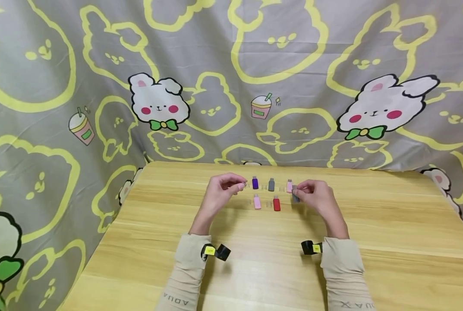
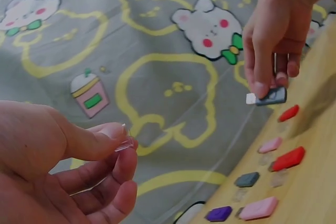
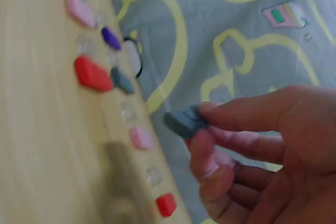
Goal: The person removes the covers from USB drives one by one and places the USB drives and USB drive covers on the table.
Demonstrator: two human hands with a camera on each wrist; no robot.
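Between thumb and fingertip my left hand pinches a small clear cap, raised over the table. My right hand pinches a grey USB stick by its body, its pale plug end pointing toward the left hand in the left wrist view. The two hands are apart. On the table between them lie a purple USB stick, a second grey one, a pink one, another pink one and a red one. A further red stick is hidden by my right hand in the head view.
Several clear caps lie beside the sticks on the wooden table. Behind the table's far edge hangs a grey curtain with yellow outlines and rabbit faces. Each wrist wears a small black camera.
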